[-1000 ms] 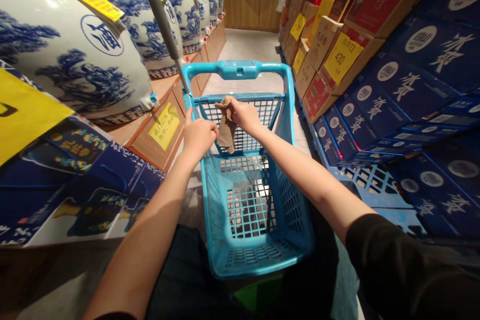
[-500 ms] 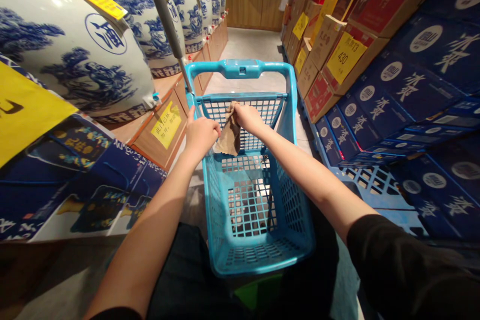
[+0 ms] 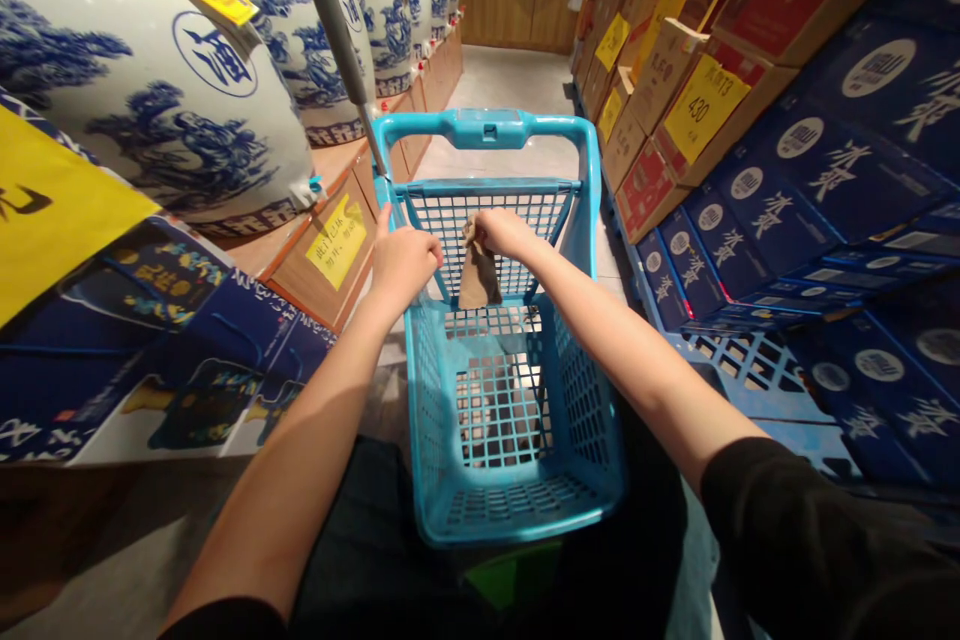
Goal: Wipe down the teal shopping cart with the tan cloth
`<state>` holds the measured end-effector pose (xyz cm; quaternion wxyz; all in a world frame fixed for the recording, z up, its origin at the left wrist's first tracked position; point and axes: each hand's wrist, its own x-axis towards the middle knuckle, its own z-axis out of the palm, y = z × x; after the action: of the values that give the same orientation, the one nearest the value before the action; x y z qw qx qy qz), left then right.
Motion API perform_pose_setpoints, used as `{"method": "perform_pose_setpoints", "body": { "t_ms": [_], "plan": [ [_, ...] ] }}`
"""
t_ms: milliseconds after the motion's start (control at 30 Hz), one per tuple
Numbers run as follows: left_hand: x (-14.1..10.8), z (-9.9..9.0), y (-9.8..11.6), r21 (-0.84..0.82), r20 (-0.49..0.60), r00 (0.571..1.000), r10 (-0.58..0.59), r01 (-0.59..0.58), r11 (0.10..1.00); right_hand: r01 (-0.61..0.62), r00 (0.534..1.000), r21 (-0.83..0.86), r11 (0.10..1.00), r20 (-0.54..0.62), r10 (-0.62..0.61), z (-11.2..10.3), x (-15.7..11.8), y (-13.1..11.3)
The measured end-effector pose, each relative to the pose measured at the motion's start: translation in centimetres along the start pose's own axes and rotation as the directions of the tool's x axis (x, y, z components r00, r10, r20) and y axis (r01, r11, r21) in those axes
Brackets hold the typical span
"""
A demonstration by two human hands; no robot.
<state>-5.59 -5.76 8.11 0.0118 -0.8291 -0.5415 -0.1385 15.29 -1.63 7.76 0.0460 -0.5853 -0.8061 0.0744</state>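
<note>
A blue plastic shopping basket (image 3: 517, 510) stands in front of me, its folding handle toward the far end and a grey-gripped metal pull rod (image 3: 330, 15) rising at its far left corner. My left hand (image 3: 403, 265) is closed over the basket's left rim, the index finger lying along it. Inside the far part of the basket, my right hand (image 3: 506, 232) pinches a brown cloth (image 3: 480, 278) by its top. The cloth hangs down in front of the mesh end wall. Through the basket's grid bottom the floor shows.
Large blue-and-white porcelain jars (image 3: 187, 110) line a wooden stand (image 3: 322, 250) on the left. Stacked blue boxes (image 3: 810, 170) and brown cartons (image 3: 664, 80) rise on the right, over a blue pallet (image 3: 750, 370). A wooden counter (image 3: 517, 0) closes the aisle's far end.
My right hand has moved the cloth slightly right, away from my left hand, and it now hangs narrower. The left hand stays on the rim. The view has shifted a little.
</note>
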Motion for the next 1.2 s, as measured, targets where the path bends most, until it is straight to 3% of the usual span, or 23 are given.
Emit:
{"method": "perform_pose_setpoints", "body": {
  "t_ms": [100,267,333,433,500,700,900,1100,1200],
  "plan": [
    [0.0,0.0,-0.2,-0.010,-0.010,1.000,0.005,-0.005,1.000,0.027,0.998,-0.026,0.999,0.056,-0.026,0.1,0.1,-0.2],
    [0.0,0.2,-0.3,-0.041,-0.023,1.000,0.010,-0.011,0.999,-0.064,0.968,-0.009,0.998,-0.243,0.060,-1.0,-0.3,-0.1],
    [0.0,0.3,-0.3,-0.037,-0.025,1.000,0.017,-0.017,0.999,-0.077,0.974,-0.020,0.997,-0.213,0.071,-0.9,-0.3,0.0],
    [0.0,0.4,-0.4,-0.028,-0.024,1.000,0.015,-0.016,0.999,-0.009,1.000,-0.068,0.998,-0.029,0.007,-0.2,-0.2,0.0],
    [0.1,0.4,-0.4,-0.029,-0.021,1.000,0.013,-0.013,0.999,0.020,1.000,-0.081,0.997,0.026,-0.018,0.1,-0.1,0.0],
    [0.1,0.4,-0.4,-0.062,-0.033,0.999,0.017,-0.019,0.998,-0.076,0.974,-0.015,0.997,-0.215,0.071,-0.4,-0.3,-0.1],
    [0.1,0.3,-0.1,-0.024,-0.024,1.000,0.015,-0.015,1.000,0.004,0.999,-0.067,0.998,-0.034,-0.007,1.3,0.0,-0.6],
    [0.2,0.5,-0.2,-0.045,-0.030,0.999,0.024,-0.026,0.999,-0.088,0.968,-0.014,0.996,-0.237,0.082,-0.2,-0.4,-0.7],
    [0.2,0.7,-0.5,-0.071,-0.049,0.998,0.037,-0.040,0.997,-0.099,0.976,-0.017,0.995,-0.198,0.094,-0.3,-0.4,-0.6]
  ]
}}
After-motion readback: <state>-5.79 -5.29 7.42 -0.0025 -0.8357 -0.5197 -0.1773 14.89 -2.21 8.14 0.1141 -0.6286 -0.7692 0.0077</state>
